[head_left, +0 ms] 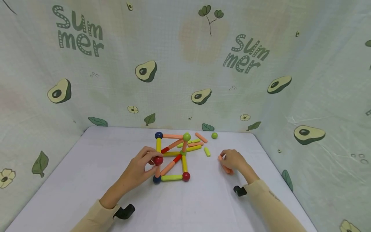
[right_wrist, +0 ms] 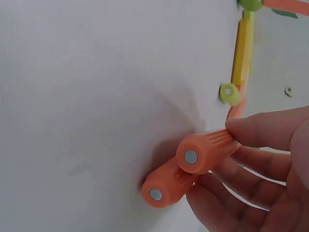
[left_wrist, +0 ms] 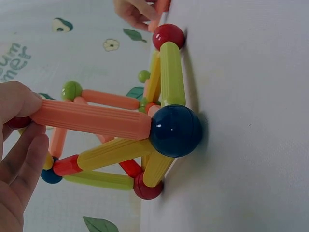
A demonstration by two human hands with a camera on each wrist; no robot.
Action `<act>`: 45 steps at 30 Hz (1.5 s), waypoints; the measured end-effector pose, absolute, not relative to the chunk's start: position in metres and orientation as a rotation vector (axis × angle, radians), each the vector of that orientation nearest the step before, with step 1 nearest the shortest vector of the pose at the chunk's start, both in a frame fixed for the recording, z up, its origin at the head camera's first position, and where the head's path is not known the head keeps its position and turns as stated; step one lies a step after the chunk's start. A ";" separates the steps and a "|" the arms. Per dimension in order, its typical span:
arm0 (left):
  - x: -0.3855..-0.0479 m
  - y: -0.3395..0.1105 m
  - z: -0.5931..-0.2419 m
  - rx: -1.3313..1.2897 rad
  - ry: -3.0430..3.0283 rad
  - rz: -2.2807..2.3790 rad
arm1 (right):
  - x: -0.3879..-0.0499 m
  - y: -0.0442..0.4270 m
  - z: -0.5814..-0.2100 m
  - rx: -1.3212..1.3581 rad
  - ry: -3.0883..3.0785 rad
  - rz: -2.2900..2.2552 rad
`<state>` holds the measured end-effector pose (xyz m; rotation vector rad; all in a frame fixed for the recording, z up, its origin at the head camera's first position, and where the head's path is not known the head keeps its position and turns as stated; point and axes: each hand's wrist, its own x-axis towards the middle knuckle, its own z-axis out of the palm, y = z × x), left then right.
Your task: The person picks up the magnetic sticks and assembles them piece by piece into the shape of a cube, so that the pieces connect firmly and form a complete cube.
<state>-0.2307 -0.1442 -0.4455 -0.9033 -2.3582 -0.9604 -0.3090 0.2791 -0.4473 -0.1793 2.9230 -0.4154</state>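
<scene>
A frame of magnetic rods and balls stands on the table, with a blue ball (left_wrist: 176, 130) at its near left corner and a red ball (head_left: 186, 176) at the near right. From the blue ball rises an orange rod (left_wrist: 94, 118), topped by another red ball (head_left: 158, 160). My left hand (head_left: 144, 164) pinches that upper red ball where it meets the rod. At the right, my right hand (head_left: 233, 159) holds an orange magnetic stick (right_wrist: 205, 151) between thumb and fingers. A second orange stick (right_wrist: 166, 186) lies against it on the table, close to the fingertips.
Behind the frame's right side lie loose rods, among them an orange rod (head_left: 201, 138) and a short lime rod (head_left: 207, 151). A loose green ball (head_left: 214, 135) sits near the table's back edge. A printed curtain (head_left: 174, 42) encloses the white table (head_left: 203, 206) at the back and sides.
</scene>
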 end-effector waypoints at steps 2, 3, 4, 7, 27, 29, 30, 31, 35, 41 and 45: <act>-0.231 -0.144 -0.445 -0.900 -2.363 -0.957 | -0.305 0.274 -0.445 -0.204 2.907 -0.461; -0.231 -0.144 -0.446 -0.897 -2.364 -0.956 | -0.303 0.272 -0.443 -0.223 2.903 -0.484; -0.231 -0.144 -0.446 -0.896 -2.365 -0.956 | -0.301 0.270 -0.442 -0.244 2.898 -0.504; -0.231 -0.143 -0.446 -0.889 -2.367 -0.962 | -0.294 0.263 -0.435 -0.331 2.892 -0.568; -0.231 -0.142 -0.443 -0.833 -2.332 -0.917 | -0.246 0.133 -0.395 -1.307 2.847 -1.043; -0.231 -0.141 -0.442 -0.830 -2.326 -0.905 | -0.245 0.126 -0.395 -1.344 2.858 -1.065; -0.232 -0.141 -0.442 -0.828 -2.323 -0.899 | -0.245 0.123 -0.395 -1.366 2.862 -1.075; -0.232 -0.141 -0.442 -0.825 -2.320 -0.891 | -0.245 0.121 -0.396 -1.378 2.864 -1.082; -0.233 -0.139 -0.441 -0.814 -2.299 -0.839 | -0.245 0.117 -0.396 -1.399 2.863 -1.112; -0.237 -0.133 -0.439 -0.823 -2.272 -0.727 | -0.246 0.117 -0.399 -1.371 2.875 -1.139; -0.239 -0.129 -0.438 -0.831 -2.264 -0.656 | -0.247 0.119 -0.403 -1.374 2.884 -1.145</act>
